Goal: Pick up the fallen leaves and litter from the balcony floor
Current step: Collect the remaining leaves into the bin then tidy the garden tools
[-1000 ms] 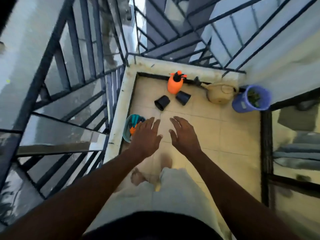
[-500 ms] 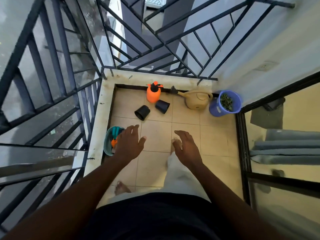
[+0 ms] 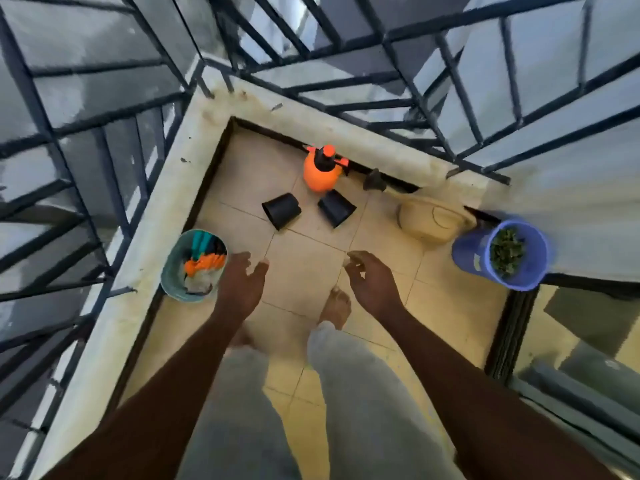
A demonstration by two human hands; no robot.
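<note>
Both hands hover empty above the tiled balcony floor (image 3: 304, 271). The left hand (image 3: 239, 285) has its fingers loosely spread. The right hand (image 3: 374, 282) has its fingers lightly curled, holding nothing.

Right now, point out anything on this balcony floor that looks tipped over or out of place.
The left black pot and the right black pot lie tipped on their sides on the balcony floor, just in front of the upright orange sprayer. Nothing appears spilled; nothing else stands out.
</note>
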